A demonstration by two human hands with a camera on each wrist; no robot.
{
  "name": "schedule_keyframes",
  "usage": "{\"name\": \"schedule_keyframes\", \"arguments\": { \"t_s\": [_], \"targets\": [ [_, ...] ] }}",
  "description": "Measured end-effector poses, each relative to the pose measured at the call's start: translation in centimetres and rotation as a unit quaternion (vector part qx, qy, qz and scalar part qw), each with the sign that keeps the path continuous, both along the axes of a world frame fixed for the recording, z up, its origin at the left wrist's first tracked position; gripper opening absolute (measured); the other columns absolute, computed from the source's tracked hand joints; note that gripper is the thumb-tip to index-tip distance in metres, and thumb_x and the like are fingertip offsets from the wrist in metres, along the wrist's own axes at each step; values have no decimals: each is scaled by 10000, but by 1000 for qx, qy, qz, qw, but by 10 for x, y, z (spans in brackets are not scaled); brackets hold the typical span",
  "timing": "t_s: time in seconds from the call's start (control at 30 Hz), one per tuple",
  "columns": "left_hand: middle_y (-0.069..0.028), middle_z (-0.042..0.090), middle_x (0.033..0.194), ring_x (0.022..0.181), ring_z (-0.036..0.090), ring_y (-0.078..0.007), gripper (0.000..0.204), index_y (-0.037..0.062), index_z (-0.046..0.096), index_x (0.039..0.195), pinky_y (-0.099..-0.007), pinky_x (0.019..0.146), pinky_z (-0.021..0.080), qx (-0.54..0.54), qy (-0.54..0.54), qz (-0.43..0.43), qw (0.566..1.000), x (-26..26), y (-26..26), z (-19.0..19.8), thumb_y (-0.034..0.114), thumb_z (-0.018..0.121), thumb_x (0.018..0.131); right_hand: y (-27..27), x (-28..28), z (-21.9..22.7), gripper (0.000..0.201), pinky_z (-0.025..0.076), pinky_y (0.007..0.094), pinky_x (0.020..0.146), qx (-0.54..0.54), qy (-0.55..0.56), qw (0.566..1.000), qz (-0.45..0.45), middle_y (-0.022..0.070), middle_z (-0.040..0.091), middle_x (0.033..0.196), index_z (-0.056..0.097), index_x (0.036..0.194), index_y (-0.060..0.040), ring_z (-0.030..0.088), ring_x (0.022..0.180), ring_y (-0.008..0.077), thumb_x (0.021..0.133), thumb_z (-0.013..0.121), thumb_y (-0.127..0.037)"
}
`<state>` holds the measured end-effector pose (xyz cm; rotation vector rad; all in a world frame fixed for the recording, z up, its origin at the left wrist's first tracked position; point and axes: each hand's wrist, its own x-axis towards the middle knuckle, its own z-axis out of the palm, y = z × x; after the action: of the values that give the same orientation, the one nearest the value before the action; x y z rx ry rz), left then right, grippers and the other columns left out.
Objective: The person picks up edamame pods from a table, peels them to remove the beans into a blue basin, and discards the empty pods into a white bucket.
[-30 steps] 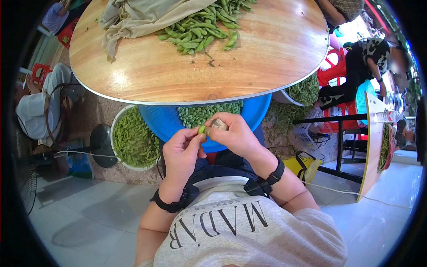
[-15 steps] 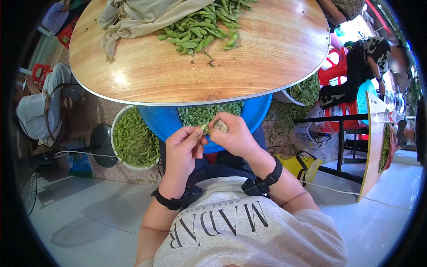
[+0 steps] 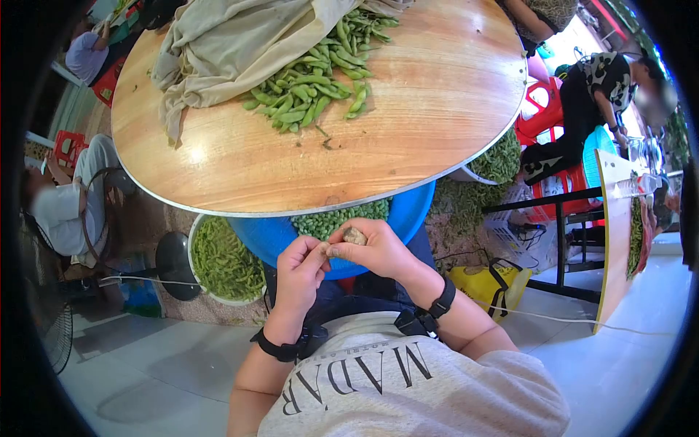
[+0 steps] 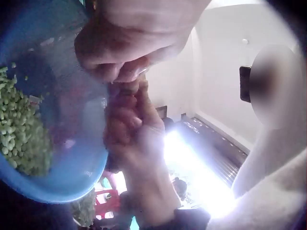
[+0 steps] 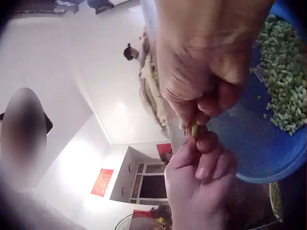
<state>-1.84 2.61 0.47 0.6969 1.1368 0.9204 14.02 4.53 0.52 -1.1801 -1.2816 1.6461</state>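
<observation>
Over a blue basin (image 3: 413, 218) of shelled green beans (image 3: 342, 218), my two hands meet fingertip to fingertip. My left hand (image 3: 295, 275) and right hand (image 3: 381, 252) pinch a small yellow-green edamame pod (image 5: 194, 129) between thumbs and fingers. Fingers hide most of the pod, and in the head view it barely shows. A pale, brown-stained patch (image 3: 355, 236) appears at the right hand's curled fingers. In the left wrist view, loose beans (image 4: 21, 129) lie along one side of the basin, below the hands.
A wooden table (image 3: 255, 178) stands just beyond the basin, bearing whole edamame pods (image 3: 298, 98) and a beige cloth (image 3: 226, 58). At left sits a white tub of pods (image 3: 226, 262). A yellow bag (image 3: 489, 288) rests at right; other people sit around.
The head view has shifted, so table and hands appear lower in it. The green pod, plainer between the fingertips before, is now mostly covered. Both hands stay together above the basin.
</observation>
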Motion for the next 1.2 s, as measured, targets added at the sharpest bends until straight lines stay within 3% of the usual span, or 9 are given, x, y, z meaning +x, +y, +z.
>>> {"name": "schedule_keyframes", "arguments": {
  "t_s": [0.1, 0.2, 0.33, 0.5, 0.6, 0.7, 0.83, 1.0, 1.2],
  "targets": [
    [-26, 526, 592, 422, 402, -45, 83, 21, 554, 766, -181, 377, 302, 3, 6, -2, 1000, 1, 6, -8, 81, 548, 823, 4, 6, -15, 189, 440, 275, 553, -107, 8, 994, -9, 122, 586, 682, 602, 856, -17, 537, 602, 142, 743, 641, -163],
    [-35, 526, 593, 406, 395, -52, 106, 1, 574, 840, -184, 369, 298, 23, 176, 16, 984, -15, 12, -20, 99, 588, 800, 5, 17, -27, 130, 454, 349, 561, 154, -193, 969, 1, 164, 577, 715, 599, 830, -37, 565, 602, 263, 734, 591, -125],
    [-63, 566, 646, 432, 438, -60, 167, -14, 565, 944, -185, 368, 339, 59, 341, 120, 931, -77, 17, -39, 55, 559, 792, 17, 43, 37, 129, 457, 395, 604, 232, -348, 890, 182, 162, 546, 732, 609, 827, -50, 553, 667, 335, 709, 569, -81],
    [-128, 611, 739, 680, 608, -200, 229, -28, 574, 972, -307, 574, 472, 49, 681, 61, 728, -172, 3, -92, 73, 594, 767, 99, 51, 100, 64, 459, 415, 587, 421, -420, 803, 37, 167, 486, 767, 543, 745, -14, 554, 694, 352, 701, 514, -51],
    [-134, 615, 740, 652, 620, -201, 237, -42, 573, 971, -289, 537, 474, 229, 802, 21, 551, -153, 6, -62, 75, 591, 765, 148, 47, 88, 101, 466, 407, 612, 439, -506, 739, 70, 180, 501, 832, 557, 776, -12, 560, 731, 353, 692, 510, -41],
    [-121, 620, 755, 558, 593, -160, 238, -47, 577, 959, -252, 491, 462, 13, 484, 32, 874, -111, 19, -2, 73, 600, 754, 161, 43, 83, 113, 468, 401, 617, 441, -505, 737, 90, 179, 527, 849, 564, 788, -1, 569, 723, 333, 690, 526, -45],
    [-87, 616, 749, 487, 532, -97, 189, -44, 588, 938, -204, 456, 435, 29, 236, -16, 971, -56, 23, 55, 9, 593, 756, 150, 58, 106, 105, 424, 300, 515, 330, -301, 895, -6, 116, 573, 766, 550, 829, -6, 533, 595, 180, 736, 545, -56],
    [-75, 621, 754, 506, 541, -96, 198, -31, 584, 943, -200, 465, 426, 281, 269, 45, 920, 17, 33, 81, -44, 592, 746, 103, 48, 95, 141, 322, 192, 423, -5, 95, 994, -60, 63, 552, 676, 527, 883, 0, 411, 470, 57, 779, 595, -67],
    [-138, 603, 820, 659, 597, -245, 236, -17, 582, 941, -286, 562, 471, 464, 407, -8, 787, 26, 39, 64, -31, 634, 711, 38, 22, 78, 150, 320, 171, 431, 3, 92, 996, -14, -12, 527, 639, 555, 861, -24, 416, 499, 25, 781, 630, -126]
  ]
}}
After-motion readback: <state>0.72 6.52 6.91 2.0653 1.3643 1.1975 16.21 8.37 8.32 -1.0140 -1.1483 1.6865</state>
